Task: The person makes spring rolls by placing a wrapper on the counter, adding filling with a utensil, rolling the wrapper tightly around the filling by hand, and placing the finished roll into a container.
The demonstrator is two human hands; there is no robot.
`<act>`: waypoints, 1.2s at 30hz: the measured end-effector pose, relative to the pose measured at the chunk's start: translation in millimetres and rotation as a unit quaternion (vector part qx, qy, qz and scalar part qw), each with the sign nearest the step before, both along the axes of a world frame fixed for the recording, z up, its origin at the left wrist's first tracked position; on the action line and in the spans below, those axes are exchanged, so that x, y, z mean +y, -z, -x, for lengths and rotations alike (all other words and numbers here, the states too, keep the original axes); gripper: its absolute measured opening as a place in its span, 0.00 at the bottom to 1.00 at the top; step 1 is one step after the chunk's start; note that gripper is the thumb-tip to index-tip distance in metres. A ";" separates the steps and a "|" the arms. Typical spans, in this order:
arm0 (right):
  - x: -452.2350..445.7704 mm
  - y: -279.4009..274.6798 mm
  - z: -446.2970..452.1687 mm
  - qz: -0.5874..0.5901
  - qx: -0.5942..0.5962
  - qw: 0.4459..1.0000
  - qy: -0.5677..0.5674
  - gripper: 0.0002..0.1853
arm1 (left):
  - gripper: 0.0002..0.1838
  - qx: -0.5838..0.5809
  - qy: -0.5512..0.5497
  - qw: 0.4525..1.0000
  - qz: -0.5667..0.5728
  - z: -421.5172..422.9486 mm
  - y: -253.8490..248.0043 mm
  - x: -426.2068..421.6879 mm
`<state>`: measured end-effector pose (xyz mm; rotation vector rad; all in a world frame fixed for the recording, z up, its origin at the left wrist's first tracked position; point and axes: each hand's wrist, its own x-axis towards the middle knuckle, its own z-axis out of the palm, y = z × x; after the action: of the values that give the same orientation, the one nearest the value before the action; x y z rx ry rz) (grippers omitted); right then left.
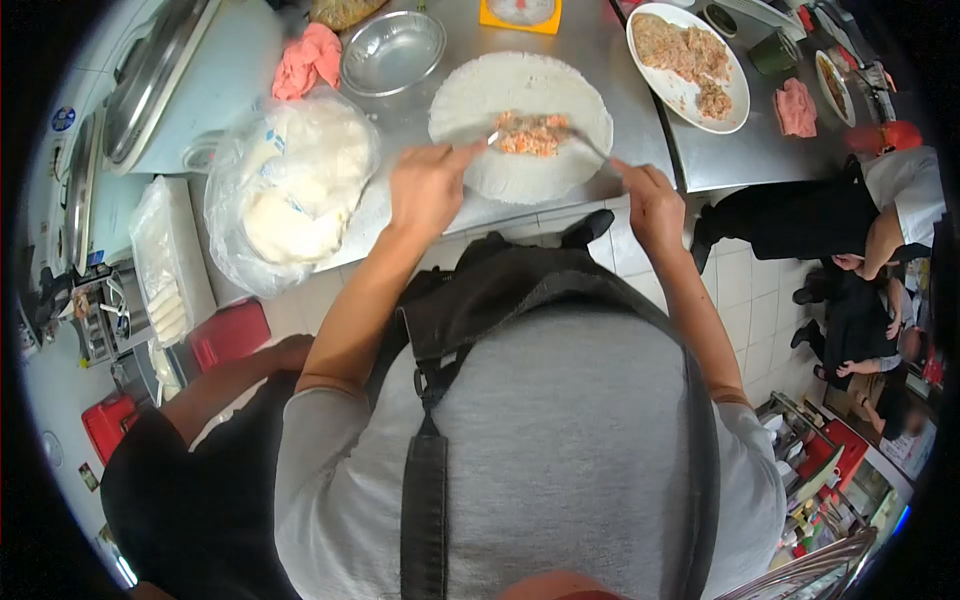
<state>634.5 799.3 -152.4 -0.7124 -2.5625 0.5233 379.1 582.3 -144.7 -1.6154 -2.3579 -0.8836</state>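
Observation:
A round white sheet of dough [468,95] lies on the steel counter, with a mound of orange-and-white chopped filling [530,140] at its middle. My left hand [430,182] is closed at the sheet's left edge, and a short metal tip shows beyond its fingers, touching the filling's left end. My right hand [655,205] grips a thin metal utensil [592,146] that reaches into the filling from the right; its end is blurred, so whether it is a spoon or a spatula is unclear. Left of the sheet sits a plastic bag of white dough [300,185].
A metal bowl [393,52], a pink cloth [307,62] and a yellow scale [520,14] stand behind. An oval plate [690,66] of filling is at the back right. Close on my left is another person's arm [235,390]; several people are at the right.

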 end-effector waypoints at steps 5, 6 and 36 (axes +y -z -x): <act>4.6 -6.4 -8.3 0.041 0.010 0.999 0.025 0.19 | 0.21 0.017 0.005 0.999 0.032 18.4 6.3 -6.6; 3.5 -5.2 -8.6 0.079 0.048 0.996 0.004 0.20 | 0.18 -0.044 -0.004 0.999 -0.001 17.7 -1.1 -3.5; 10.3 14.9 0.8 0.099 0.013 0.995 0.016 0.19 | 0.21 -0.001 0.026 0.999 0.036 -21.2 23.9 32.4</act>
<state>633.7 809.6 -167.4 -0.8069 -2.4936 0.7794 400.3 614.7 -168.6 -1.7109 -2.3858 -0.8198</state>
